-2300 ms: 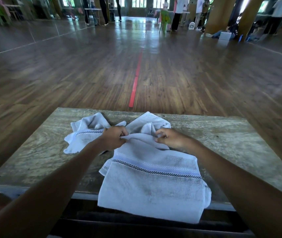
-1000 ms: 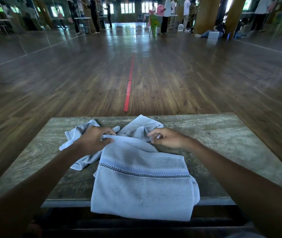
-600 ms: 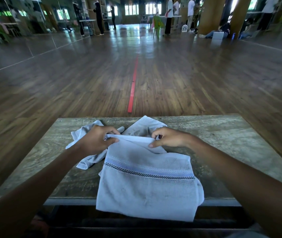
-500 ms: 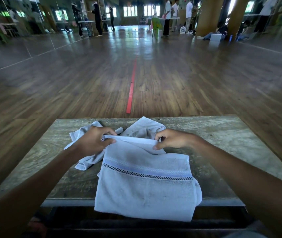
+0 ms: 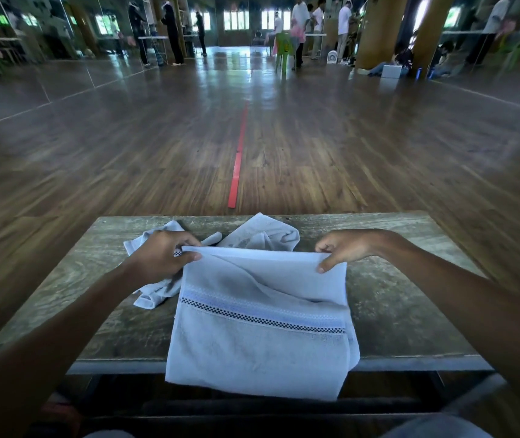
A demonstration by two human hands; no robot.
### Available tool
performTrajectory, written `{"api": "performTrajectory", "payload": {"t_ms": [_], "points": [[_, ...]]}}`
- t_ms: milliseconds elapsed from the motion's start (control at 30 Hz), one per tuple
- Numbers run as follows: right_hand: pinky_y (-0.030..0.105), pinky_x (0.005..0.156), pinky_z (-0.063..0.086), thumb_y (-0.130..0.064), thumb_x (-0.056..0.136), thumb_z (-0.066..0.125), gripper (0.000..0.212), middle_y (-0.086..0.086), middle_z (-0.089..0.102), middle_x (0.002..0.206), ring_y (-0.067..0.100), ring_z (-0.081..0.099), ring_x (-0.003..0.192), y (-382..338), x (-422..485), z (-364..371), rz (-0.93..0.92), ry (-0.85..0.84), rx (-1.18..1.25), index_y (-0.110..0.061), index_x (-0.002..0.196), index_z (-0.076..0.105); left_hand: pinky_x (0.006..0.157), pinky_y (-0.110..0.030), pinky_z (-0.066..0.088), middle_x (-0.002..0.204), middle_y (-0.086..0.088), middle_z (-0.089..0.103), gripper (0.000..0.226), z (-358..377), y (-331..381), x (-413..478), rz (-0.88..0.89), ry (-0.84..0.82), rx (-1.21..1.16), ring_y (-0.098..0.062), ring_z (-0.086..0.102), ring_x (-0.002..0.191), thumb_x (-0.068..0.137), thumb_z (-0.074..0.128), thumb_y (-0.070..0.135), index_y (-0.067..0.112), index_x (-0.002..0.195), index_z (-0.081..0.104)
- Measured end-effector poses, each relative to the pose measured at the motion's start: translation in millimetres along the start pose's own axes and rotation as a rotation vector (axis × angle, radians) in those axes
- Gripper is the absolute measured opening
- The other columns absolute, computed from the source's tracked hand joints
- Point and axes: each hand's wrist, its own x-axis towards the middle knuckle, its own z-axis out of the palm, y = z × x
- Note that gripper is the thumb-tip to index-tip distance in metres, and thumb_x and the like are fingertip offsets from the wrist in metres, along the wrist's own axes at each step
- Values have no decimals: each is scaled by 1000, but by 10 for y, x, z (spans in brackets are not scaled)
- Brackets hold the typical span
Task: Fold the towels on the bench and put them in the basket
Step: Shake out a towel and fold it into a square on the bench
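Note:
A white towel (image 5: 261,339) with a black checkered stripe lies across the worn wooden bench (image 5: 394,311), its lower part hanging over the near edge. My left hand (image 5: 160,256) pinches its far left corner. My right hand (image 5: 344,248) pinches the far right corner, and the far edge is stretched straight between them. Behind it, a second white towel lies crumpled (image 5: 261,237), partly under my left hand. No basket is in view.
Beyond the bench stretches a dark wooden floor with a red tape line (image 5: 238,159). Several people stand far off by tables and pillars (image 5: 378,30). A green plastic chair (image 5: 284,47) stands at the back.
My right hand has moved right along the towel's far edge to its corner. The edge, bunched before, is now pulled wide and straight between both hands.

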Motion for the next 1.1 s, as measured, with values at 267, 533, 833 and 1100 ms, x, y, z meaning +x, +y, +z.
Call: {"api": "performTrajectory", "payload": {"t_ms": [267,533,833,1100], "points": [[36,90,39,-35,88,61,27,-9,57,92,13,56,92,311,-112,364,77,469,-154,-24,111,53,67,-1,36,70,50,52,36,121,-85,-29,-17,-21,16,22,51,76,83,71,15,44,75,51],[22,73,29,-63,69,66,48,-20,44,90,0,45,86,205,-302,1209,-124,283,-335,-26,98,58,67,-3,37,71,46,55,32,193,-152,-17,-35,-29,10,19,52,77,84,69,17,42,74,53],[31,70,44,-32,81,49,9,-6,61,83,18,58,77,252,-282,971,-96,369,-359,-25,85,52,78,-28,41,71,9,68,26,234,-258,28,-66,-31,61,-8,60,73,81,72,24,40,72,54],[35,76,48,-15,93,51,7,5,66,94,24,62,87,453,312,589,47,435,26,-19,94,56,62,-18,37,69,14,63,7,405,-387,71,-60,-13,80,7,56,67,80,73,20,17,86,71]]}}
